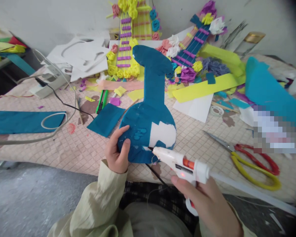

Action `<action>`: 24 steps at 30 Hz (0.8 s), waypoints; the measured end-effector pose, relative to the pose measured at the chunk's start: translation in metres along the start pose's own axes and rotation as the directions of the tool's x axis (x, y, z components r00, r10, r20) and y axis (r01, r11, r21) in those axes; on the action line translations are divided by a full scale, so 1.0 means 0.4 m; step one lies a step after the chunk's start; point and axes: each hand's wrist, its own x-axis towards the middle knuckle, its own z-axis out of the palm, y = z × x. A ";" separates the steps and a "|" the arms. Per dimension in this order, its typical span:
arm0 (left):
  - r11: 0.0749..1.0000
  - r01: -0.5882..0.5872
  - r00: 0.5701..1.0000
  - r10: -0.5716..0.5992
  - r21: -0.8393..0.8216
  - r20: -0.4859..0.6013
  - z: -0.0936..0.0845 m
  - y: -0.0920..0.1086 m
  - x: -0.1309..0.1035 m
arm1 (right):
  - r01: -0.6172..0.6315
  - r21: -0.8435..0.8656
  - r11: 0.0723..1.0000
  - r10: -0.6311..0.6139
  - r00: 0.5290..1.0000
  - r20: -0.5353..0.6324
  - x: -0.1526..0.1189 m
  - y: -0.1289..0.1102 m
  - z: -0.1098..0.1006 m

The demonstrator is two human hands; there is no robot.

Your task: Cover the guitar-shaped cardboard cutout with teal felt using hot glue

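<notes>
My left hand [118,151] grips the lower left edge of a blue paper-covered guitar-shaped cutout [154,89], thumb on top. Its round body lies toward me and its neck points away. A bare white patch shows on the body's right side, and glossy glue marks lie left of it. My right hand [202,200] is wrapped round the handle of a white hot glue gun [180,163] with a small red light lit. The gun's dark nozzle meets or hovers just over the lower body, beside the white patch; I cannot tell which. A clear glue stick [251,191] trails from its back.
Red-and-yellow-handled scissors [255,161] lie at right. Blue paper pieces [106,120], a green cutter [102,101] and a power strip [49,82] lie at left. Decorated paper guitars [124,42] lean against the wall. A glass jar [249,44] stands behind crepe scraps.
</notes>
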 end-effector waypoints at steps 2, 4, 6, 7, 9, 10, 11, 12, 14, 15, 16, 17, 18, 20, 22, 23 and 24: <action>1.000 -0.014 1.000 0.014 -0.012 0.005 0.001 -0.001 0.000 | -0.012 0.004 1.000 0.012 1.000 0.012 0.000 -0.008 0.005; 0.999 -0.031 0.999 0.031 -0.023 0.015 0.002 -0.002 0.000 | -0.001 0.012 1.000 0.001 1.000 0.027 0.001 -0.014 0.008; 0.999 -0.034 0.999 0.035 -0.017 0.019 0.003 -0.002 -0.001 | 0.026 0.018 1.000 -0.026 0.998 0.051 0.003 -0.018 0.011; 0.999 -0.030 0.999 0.031 -0.011 0.021 0.003 -0.002 -0.001 | 0.032 0.015 0.999 -0.033 0.998 0.062 0.003 -0.019 0.012; 1.000 -0.025 0.999 0.025 -0.004 0.021 0.004 -0.002 0.000 | 0.027 0.002 1.000 -0.027 0.998 0.055 0.003 -0.018 0.013; 1.000 -0.025 0.999 0.025 -0.004 0.021 0.004 -0.002 0.000 | 0.023 -0.003 1.000 -0.023 0.999 0.036 0.002 -0.017 0.014; 1.000 -0.026 0.999 0.026 -0.007 0.023 0.004 -0.002 0.000 | 0.021 -0.005 1.000 -0.021 1.000 0.016 0.001 -0.015 0.013; 1.000 -0.027 0.999 0.027 -0.010 0.025 0.003 -0.001 0.000 | 0.020 -0.005 1.000 -0.020 1.000 0.007 0.001 -0.014 0.013; 0.999 -0.030 0.999 0.030 -0.016 0.024 0.003 -0.002 0.000 | 0.020 0.003 1.000 -0.020 0.999 0.025 0.001 -0.012 0.010; 0.999 -0.029 0.999 0.030 -0.019 0.021 0.003 -0.002 -0.001 | 0.026 0.005 1.000 -0.026 0.998 0.056 0.001 -0.011 0.008; 0.999 -0.028 0.999 0.029 -0.021 0.015 0.004 -0.002 -0.001 | 0.037 0.006 0.999 -0.038 0.996 0.087 0.002 -0.009 0.006; 0.999 -0.027 1.000 0.027 -0.022 0.009 0.004 -0.002 -0.001 | 0.052 0.010 0.999 -0.053 0.994 0.101 0.003 -0.008 0.004; 0.999 -0.025 1.000 0.025 -0.023 0.004 0.004 -0.002 -0.002 | 0.064 0.014 0.998 -0.065 0.993 0.093 0.003 -0.006 0.003; 0.999 -0.023 1.000 0.022 -0.026 -0.004 0.004 -0.002 -0.002 | 0.058 0.013 0.998 -0.058 0.997 0.041 0.003 -0.002 0.001; 0.999 -0.014 1.000 0.014 -0.029 -0.011 0.004 -0.001 -0.002 | 0.016 0.011 1.000 -0.016 1.000 -0.003 0.001 0.002 0.000; 1.000 -0.008 1.000 0.008 -0.030 -0.013 0.004 -0.001 -0.001 | -0.004 0.009 1.000 0.004 1.000 0.001 0.001 0.003 -0.001; 1.000 0.000 1.000 0.000 -0.031 -0.015 0.003 0.000 -0.001 | -0.021 0.009 1.000 0.021 1.000 0.011 0.000 0.004 -0.002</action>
